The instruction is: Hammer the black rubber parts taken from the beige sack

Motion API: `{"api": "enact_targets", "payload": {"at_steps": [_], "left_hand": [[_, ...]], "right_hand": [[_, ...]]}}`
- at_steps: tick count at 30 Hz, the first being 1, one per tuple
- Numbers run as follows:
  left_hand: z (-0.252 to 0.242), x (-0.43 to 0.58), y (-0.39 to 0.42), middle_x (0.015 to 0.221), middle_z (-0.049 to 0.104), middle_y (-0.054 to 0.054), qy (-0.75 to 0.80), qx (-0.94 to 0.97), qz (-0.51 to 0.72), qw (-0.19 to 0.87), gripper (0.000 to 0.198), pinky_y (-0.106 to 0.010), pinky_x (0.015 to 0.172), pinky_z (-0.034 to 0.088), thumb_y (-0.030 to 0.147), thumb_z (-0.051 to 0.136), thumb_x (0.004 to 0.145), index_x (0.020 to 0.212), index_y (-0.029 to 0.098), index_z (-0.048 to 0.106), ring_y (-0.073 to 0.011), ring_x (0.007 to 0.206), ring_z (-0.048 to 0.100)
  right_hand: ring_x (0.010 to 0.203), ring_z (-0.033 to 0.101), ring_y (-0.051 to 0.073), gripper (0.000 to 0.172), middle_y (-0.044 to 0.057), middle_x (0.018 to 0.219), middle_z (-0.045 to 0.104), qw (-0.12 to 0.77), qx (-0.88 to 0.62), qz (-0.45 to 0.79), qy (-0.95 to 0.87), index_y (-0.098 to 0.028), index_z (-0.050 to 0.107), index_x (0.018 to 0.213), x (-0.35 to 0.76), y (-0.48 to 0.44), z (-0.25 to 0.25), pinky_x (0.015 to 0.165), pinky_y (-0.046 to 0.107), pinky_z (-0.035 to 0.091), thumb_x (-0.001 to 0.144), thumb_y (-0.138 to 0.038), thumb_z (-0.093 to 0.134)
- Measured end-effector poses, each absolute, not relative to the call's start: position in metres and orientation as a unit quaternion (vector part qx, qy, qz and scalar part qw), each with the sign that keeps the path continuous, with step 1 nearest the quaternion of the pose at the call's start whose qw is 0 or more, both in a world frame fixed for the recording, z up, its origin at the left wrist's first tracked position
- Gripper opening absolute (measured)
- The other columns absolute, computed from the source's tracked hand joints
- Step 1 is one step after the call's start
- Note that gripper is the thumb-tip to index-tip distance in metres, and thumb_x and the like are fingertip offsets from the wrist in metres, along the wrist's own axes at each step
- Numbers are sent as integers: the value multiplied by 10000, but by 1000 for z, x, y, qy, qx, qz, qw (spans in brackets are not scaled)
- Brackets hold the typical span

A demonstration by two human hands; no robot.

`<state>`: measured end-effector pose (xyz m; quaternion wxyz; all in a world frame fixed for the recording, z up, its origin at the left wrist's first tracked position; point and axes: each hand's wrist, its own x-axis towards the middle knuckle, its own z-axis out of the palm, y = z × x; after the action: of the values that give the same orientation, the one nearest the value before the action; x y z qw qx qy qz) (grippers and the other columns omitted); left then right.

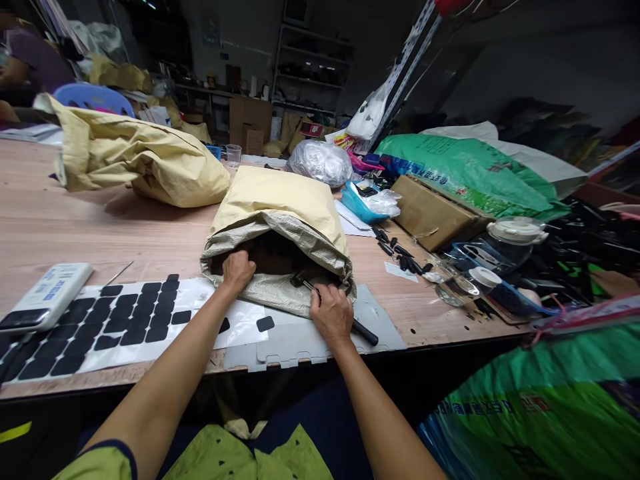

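Observation:
A cream paper sack [280, 193] with a grey woven lining lies on the table, its mouth towards me. Just inside that dark mouth, on the left, is my left hand [239, 270]. Its fingers are curled, and whatever they hold is hidden. My right hand [333, 313] is closed round a black-handled tool [365, 332] at the right of the mouth. The tool's thin metal shaft and dark head reach to the sack's opening. Shadow hides the sack's contents. Beneath the sack's front edge lies a grey board [280, 343].
Black rounded pads [125, 320] on white sheets and a white electronic scale [47, 297] are on the left. Behind lies another full sack [165, 157]. To the right are loose black parts [397, 257], a cardboard box [435, 210] and jars [457, 287]. A person [37, 57] sits far left.

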<state>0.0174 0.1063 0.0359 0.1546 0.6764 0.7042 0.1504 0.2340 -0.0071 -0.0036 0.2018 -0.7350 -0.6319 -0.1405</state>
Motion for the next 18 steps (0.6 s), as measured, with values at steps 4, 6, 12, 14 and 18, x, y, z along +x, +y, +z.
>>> {"api": "enact_targets", "payload": {"at_steps": [4,6,12,14,18], "left_hand": [[36,14,49,1055,686,-88,550,747,337,161,313,-362,864,494,230,564,862,1165,186,630,-242,984,619],[31,9,18,1021,687,-57,472,772,357,230,272,-346,849,500,211,588,850,1115,203,647,-214,946,617],[14,0,-22,943,664,-40,421,796,314,302,215,-327,801,486,161,635,799,1003,208,682,-202,909,592],[11,0,-20,961,633,-44,429,787,325,302,229,-324,807,485,169,651,789,1015,199,676,-197,912,583],[8,2,-16,897,588,-37,454,778,331,282,178,-329,802,470,199,694,767,944,179,687,-198,886,560]], "right_hand": [[854,507,197,187,43,895,654,200,-737,-142,-630,-219,693,996,234,-7,-4,753,313,292,899,-274,542],[862,508,199,191,44,902,651,198,-736,-144,-631,-219,691,999,234,-7,-4,755,315,292,901,-277,538],[883,512,202,229,58,932,653,207,-742,-130,-624,-208,691,1045,234,-6,-6,780,316,305,897,-287,537],[891,515,206,248,67,939,656,209,-750,-120,-616,-192,691,1064,233,-6,-6,785,316,313,888,-292,548],[880,514,209,229,79,928,657,205,-757,-87,-615,-179,709,971,236,-5,-2,789,320,321,898,-296,526]]}}
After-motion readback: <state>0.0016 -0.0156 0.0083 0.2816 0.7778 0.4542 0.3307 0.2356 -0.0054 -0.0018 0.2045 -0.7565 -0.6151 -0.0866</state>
